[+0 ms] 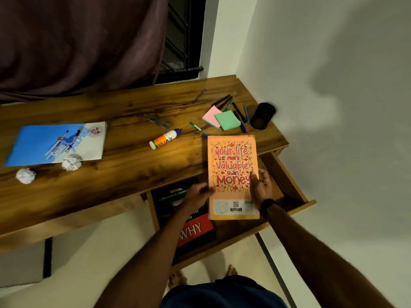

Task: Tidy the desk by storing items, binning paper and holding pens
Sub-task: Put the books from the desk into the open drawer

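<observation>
An orange book [232, 170] with red lettering is held over the open drawer [289, 174], its top end above the desk edge. My left hand [199, 194] grips its left edge and my right hand [261, 185] grips its right edge. A dark book with a red band [195, 232] lies in the drawer's left part. Two crumpled paper balls [71, 162] [25, 175] sit at the desk's left. Several pens [231, 107] lie at the back right beside a black pen holder [262, 116].
On the wooden desk [124, 165] lie a blue booklet [57, 144], a glue bottle [164, 138], pink and green sticky notes [222, 120], a metal tool [156, 121] and a purple pen [199, 96]. A curtain hangs behind; a white wall is at the right.
</observation>
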`<state>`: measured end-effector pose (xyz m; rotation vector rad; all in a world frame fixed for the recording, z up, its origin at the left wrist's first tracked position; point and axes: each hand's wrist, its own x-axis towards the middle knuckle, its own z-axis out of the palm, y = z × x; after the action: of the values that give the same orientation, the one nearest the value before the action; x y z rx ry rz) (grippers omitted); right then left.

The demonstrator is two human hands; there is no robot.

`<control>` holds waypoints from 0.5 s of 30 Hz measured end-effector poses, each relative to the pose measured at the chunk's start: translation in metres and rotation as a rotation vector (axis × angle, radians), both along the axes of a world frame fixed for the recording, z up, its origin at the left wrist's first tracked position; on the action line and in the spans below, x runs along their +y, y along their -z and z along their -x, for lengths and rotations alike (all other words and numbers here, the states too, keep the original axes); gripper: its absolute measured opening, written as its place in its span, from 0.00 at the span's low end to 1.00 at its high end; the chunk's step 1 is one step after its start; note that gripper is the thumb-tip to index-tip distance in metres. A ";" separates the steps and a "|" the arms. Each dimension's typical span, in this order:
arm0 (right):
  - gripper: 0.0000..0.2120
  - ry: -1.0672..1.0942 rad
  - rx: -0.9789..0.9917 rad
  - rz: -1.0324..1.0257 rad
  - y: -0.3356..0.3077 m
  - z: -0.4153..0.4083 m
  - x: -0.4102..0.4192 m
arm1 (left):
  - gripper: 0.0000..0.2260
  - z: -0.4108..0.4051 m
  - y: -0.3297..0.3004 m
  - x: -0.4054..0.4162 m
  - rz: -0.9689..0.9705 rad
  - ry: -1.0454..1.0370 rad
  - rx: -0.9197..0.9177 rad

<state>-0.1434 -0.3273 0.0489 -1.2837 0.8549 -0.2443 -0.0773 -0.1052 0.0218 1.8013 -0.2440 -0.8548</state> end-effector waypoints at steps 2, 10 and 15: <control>0.06 -0.015 0.030 0.024 0.003 0.003 -0.007 | 0.23 0.012 -0.005 -0.005 -0.072 0.025 -0.132; 0.12 -0.022 0.361 0.165 0.021 0.047 -0.084 | 0.31 0.114 0.054 -0.016 -0.407 0.197 -0.117; 0.14 -0.198 0.495 0.284 0.022 0.070 -0.114 | 0.25 0.124 0.060 -0.029 -0.653 0.250 -0.208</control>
<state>-0.2130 -0.4418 0.0271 -1.7212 1.1286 0.1232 -0.2011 -0.1342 -0.0382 2.5145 -0.3568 -0.9948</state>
